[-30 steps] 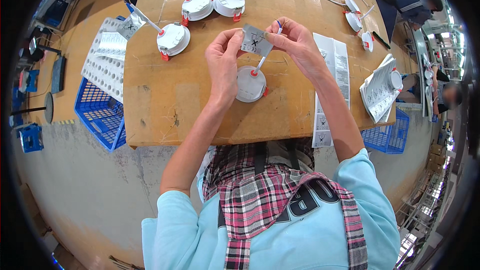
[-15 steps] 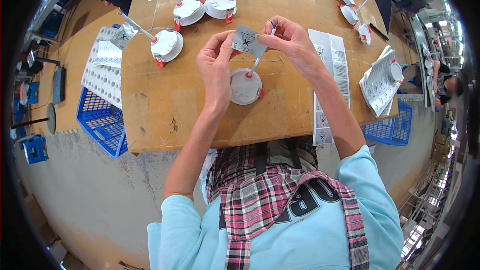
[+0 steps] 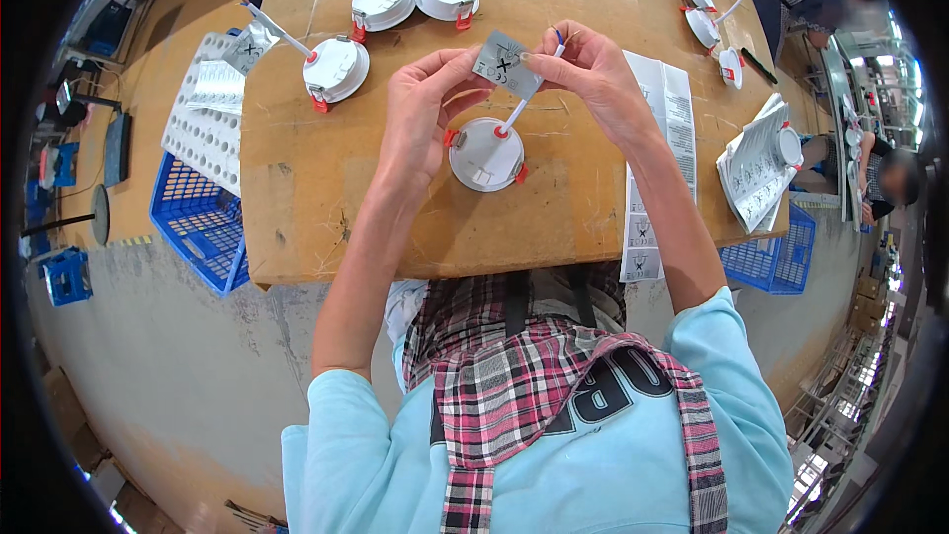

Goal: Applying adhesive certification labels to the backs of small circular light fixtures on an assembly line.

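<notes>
Seen from the head camera, both hands pinch a small grey label (image 3: 506, 63) above the tabletop (image 3: 297, 188): the left hand (image 3: 420, 109) grips its left edge, the right hand (image 3: 585, 69) its right edge along with a thin white wire, holding it taut. The wire runs down to a round white lamp (image 3: 484, 153) lying beneath. More lamps (image 3: 336, 67) sit beyond; blue crates (image 3: 198, 218) flank the concrete floor

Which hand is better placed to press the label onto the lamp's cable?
Probably the right hand: its fingertips pinch the label and the white cable together; the left hand only steadies the label's edge.
</notes>
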The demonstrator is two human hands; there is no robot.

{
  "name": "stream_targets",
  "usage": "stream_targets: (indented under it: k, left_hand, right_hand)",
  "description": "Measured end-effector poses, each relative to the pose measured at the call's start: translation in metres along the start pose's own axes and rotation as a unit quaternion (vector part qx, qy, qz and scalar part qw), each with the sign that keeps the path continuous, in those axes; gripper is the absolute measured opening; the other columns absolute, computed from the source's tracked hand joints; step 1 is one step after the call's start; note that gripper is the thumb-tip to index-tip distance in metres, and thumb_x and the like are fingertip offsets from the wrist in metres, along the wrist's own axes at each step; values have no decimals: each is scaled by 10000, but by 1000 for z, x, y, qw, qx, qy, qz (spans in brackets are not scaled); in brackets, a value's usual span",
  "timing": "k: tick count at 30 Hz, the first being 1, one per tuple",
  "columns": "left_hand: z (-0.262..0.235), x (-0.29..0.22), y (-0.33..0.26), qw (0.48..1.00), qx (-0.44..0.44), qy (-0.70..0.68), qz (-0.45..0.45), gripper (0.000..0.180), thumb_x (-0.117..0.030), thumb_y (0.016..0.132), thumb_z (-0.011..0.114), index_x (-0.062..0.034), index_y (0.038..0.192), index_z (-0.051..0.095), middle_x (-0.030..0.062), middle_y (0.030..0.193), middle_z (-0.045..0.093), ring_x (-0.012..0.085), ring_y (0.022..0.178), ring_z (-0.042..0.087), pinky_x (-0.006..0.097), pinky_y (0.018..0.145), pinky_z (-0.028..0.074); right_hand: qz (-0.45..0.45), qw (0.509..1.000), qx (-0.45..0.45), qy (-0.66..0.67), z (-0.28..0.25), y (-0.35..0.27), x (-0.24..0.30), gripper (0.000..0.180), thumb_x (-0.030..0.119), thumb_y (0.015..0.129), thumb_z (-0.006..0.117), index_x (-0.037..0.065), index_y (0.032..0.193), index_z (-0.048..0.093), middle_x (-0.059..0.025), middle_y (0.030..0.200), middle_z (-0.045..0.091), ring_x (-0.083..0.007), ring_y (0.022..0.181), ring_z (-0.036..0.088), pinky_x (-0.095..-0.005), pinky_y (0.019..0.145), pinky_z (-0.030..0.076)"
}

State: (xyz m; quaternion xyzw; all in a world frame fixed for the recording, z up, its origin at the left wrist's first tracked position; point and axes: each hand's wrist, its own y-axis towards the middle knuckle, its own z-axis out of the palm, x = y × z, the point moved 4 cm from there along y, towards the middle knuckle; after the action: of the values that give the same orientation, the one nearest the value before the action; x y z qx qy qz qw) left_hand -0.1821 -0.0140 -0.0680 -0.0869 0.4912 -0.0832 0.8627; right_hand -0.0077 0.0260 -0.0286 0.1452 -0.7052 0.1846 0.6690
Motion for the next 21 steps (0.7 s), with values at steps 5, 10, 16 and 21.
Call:
stream_targets:
  k: [5, 10, 16, 21]
  left_hand:
    - [-2, -2, 3, 999, 18, -1, -37, 223, -200, 918, 586, -13, 1021, 652, 63, 933, 677, 118, 836, 641, 292, 797, 531]
    - [-7, -6, 5, 998, 21, 33, -53, 241, -233, 910, 608, -23, 1018, 656, 58, 903, 684, 114, 821, 654, 272, 763, 547]
    - [-8, -11, 6, 998, 30, 43, -44, 218, -232, 899, 625, -29, 967, 667, 61, 883, 686, 113, 792, 660, 275, 764, 554]
    - [-8, -9, 9, 997, 43, 54, -20, 212, -233, 896, 631, -28, 943, 667, 59, 878, 685, 109, 778, 658, 261, 757, 544]
  right_hand:
    - [7, 1000, -11, 25, 0, 1, 0, 151, 117, 836, 688, 64, 850, 547, -43, 823, 630, -108, 789, 621, -272, 745, 538]
    - [0, 1000, -14, 24, -1, 3, -2, 148, 108, 837, 683, 60, 852, 544, -49, 817, 632, -109, 777, 624, -271, 735, 544]
    - [-1, 999, -26, 21, 1, 2, 0, 152, 112, 837, 683, 58, 850, 542, -51, 815, 632, -107, 771, 627, -270, 732, 546]
    - [6, 999, -30, 12, 0, 2, -1, 148, 115, 841, 677, 59, 850, 541, -48, 811, 628, -106, 773, 626, -270, 731, 548]
